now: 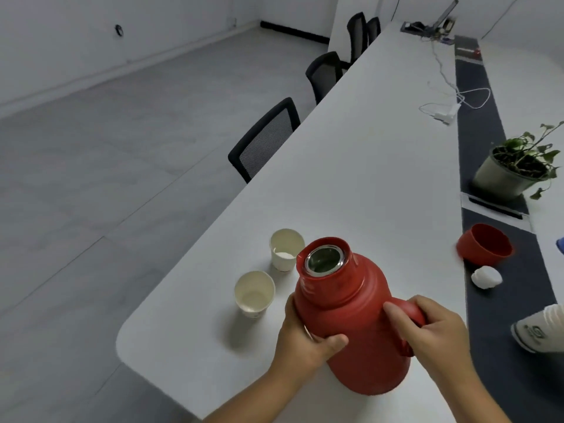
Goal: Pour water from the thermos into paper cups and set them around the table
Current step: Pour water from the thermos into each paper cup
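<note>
My left hand (300, 340) steadies the thermos (357, 319); right hand (433, 328) fingers wrap its handle; tip slowly, spout over the far cup (287, 248); avoid splashing.

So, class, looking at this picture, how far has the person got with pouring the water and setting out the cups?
Done: the thermos is open, its red cap and white stopper set aside, and two paper cups stand out. In hand: the right hand grips the handle, the left hand steadies the body, spout towards the cups. Whether either cup holds water is unclear. Left: pouring, taking more from the cup stack, and placing them around the table.
</note>
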Action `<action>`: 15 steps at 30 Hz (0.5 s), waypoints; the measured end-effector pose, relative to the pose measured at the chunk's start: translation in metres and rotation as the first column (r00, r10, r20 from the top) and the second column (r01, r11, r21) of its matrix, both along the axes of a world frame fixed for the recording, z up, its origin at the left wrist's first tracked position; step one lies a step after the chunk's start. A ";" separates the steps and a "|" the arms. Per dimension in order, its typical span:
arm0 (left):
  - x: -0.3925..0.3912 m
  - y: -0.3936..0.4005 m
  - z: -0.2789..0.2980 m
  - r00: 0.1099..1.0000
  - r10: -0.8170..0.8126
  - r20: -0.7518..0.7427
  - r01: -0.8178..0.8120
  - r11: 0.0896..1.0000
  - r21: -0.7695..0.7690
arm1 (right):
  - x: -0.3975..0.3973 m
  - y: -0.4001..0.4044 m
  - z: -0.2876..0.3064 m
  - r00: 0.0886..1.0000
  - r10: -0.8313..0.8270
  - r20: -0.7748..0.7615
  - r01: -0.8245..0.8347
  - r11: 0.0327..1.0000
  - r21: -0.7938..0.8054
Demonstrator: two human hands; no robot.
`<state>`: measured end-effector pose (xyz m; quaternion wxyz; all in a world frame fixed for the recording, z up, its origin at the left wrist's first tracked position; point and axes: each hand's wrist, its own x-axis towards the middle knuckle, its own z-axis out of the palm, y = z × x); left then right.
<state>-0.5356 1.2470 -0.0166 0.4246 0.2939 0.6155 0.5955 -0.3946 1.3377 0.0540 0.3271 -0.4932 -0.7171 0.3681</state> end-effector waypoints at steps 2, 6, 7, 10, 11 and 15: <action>0.002 -0.012 -0.004 0.998 0.027 0.065 -0.026 1.000 -0.006 | -0.003 -0.007 0.000 0.999 0.040 0.035 -0.041 0.999 0.010; 0.004 -0.031 -0.010 0.978 0.081 0.194 -0.085 0.996 0.011 | -0.013 -0.018 0.001 0.985 0.111 0.129 -0.117 0.993 0.036; 0.003 -0.034 -0.010 0.971 0.090 0.221 -0.096 0.995 0.017 | -0.016 -0.019 0.000 0.982 0.121 0.146 -0.129 0.991 0.042; 0.000 -0.039 -0.009 0.953 0.098 0.287 -0.117 0.992 0.051 | -0.022 -0.022 0.000 0.974 0.141 0.177 -0.151 0.987 0.048; -0.001 -0.039 -0.008 0.949 0.097 0.301 -0.122 0.990 0.066 | -0.023 -0.022 0.001 0.973 0.143 0.180 -0.154 0.987 0.050; -0.001 -0.039 -0.008 0.938 0.087 0.337 -0.122 0.989 0.082 | -0.030 -0.021 0.004 0.962 0.159 0.222 -0.180 0.981 0.074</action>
